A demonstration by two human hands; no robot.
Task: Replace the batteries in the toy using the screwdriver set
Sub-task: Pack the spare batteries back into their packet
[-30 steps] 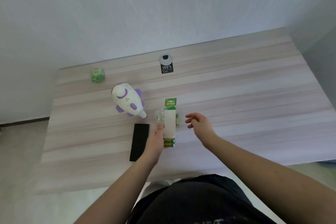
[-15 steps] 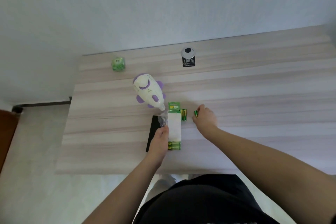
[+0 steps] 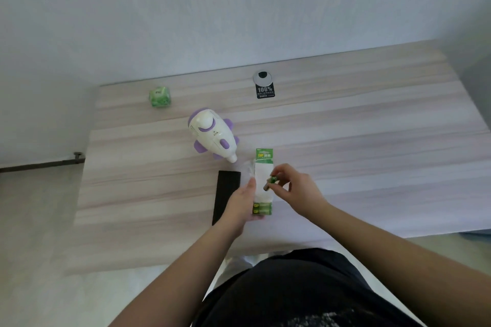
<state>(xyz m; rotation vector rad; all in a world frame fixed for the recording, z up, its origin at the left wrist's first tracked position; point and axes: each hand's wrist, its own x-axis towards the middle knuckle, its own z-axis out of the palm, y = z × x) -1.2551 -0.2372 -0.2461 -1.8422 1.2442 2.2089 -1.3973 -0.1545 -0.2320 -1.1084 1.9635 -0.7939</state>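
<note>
Pinching a green battery between thumb and fingertips, the right hand holds it just above the battery pack, likely to free it for the toy. The left hand has its grip on the pack's near left edge, fingers fairly straight, seemingly steadying it on the tabletop; whether it presses or pinches is unclear. Two batteries remain at the pack's near end. Beside it lies a black screwdriver case, shut. The rocket-shaped toy rests just beyond, untouched.
</note>
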